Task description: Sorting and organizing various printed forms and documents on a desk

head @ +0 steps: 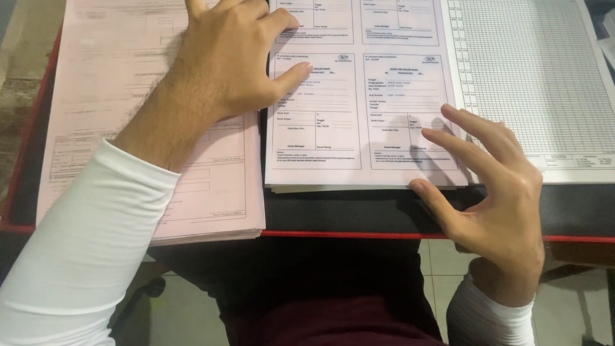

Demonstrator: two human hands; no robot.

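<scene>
Left hand (pixel 230 61), upper centre: flat, open, pinning form stack (pixel 320 147). Right hand (pixel 493 192), lower right: spread, thumb at stack's bottom edge, nothing gripped. Step: squaring sheets; next needs corner pinch.

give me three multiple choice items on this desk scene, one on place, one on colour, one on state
1. Where does the left hand rest?
A. across the pink form stack and the middle stack of printed forms
B. on the floor
C. on the white grid sheet

2. What colour is the edge strip of the dark desk?
A. green
B. red
C. yellow

3. How is the right hand?
A. clenched in a fist
B. holding a pen
C. fingers spread, thumb at the middle stack's lower edge

Answers: 1 A, palm on pink, fingers reaching the middle stack; 2 B, a red strip runs along the front; 3 C, fingers apart, thumb at the paper edge.
</scene>
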